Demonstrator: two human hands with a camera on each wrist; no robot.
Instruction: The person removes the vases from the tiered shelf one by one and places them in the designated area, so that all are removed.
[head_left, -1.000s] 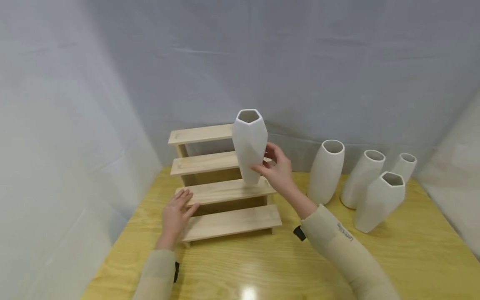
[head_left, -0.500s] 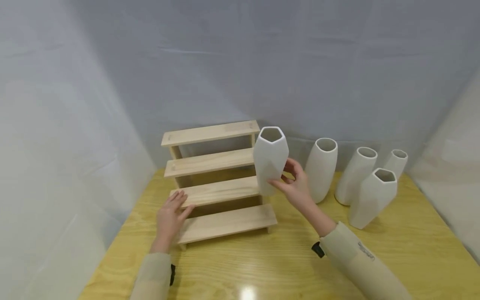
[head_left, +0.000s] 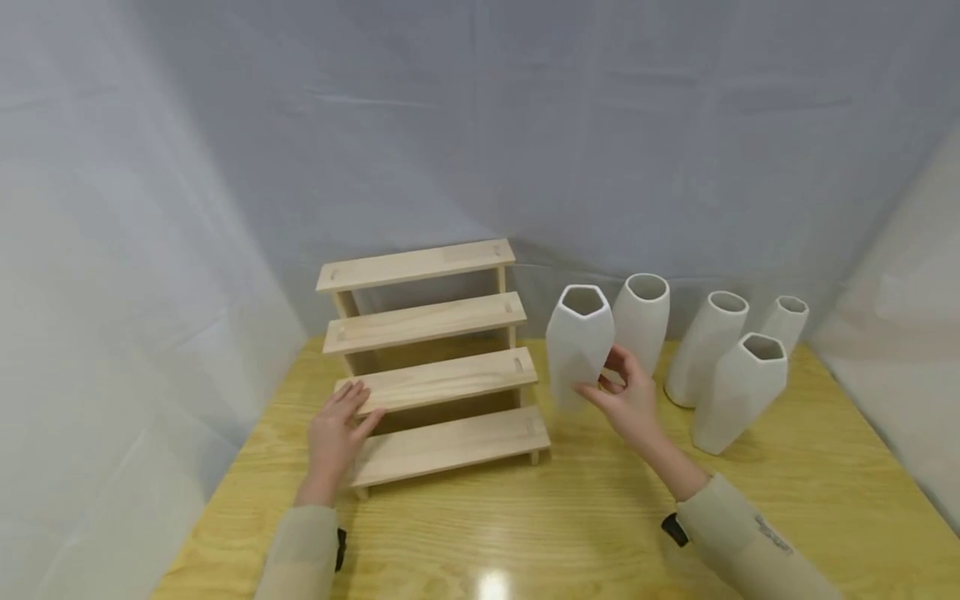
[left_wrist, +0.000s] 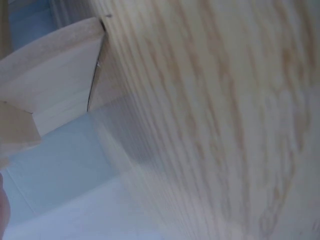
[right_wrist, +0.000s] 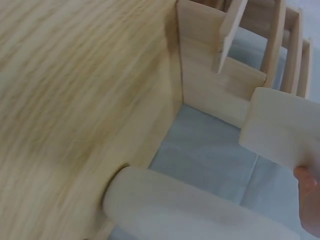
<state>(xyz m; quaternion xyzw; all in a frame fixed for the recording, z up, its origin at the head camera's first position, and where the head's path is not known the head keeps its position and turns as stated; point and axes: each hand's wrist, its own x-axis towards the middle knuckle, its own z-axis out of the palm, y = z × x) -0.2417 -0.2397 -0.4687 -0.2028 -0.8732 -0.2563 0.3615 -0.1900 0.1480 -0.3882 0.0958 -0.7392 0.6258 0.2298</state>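
Observation:
In the head view, my right hand [head_left: 633,404] grips a white faceted vase [head_left: 579,346] with a five-sided mouth from its right side. The vase stands nearly upright just right of a stepped wooden shelf [head_left: 435,379]. From the right wrist view, the base of this vase [right_wrist: 280,127] is off the tabletop, with a fingertip [right_wrist: 306,185] against its side. My left hand [head_left: 333,433] rests on the left end of a lower step, fingers on the board and thumb spread out. The left wrist view shows mostly tabletop and one board [left_wrist: 55,75] close up.
Right of the held vase are a rounded vase [head_left: 647,321], a leaning vase [head_left: 705,350], a small vase [head_left: 787,321] at the back and an angular vase [head_left: 738,396] in front. A grey cloth [head_left: 480,167] hangs behind the yellow wooden table [head_left: 450,533].
My right hand has carried the faceted vase from above the shelf's steps to the right and down, clear of the shelf. The left hand has kept its place on the step.

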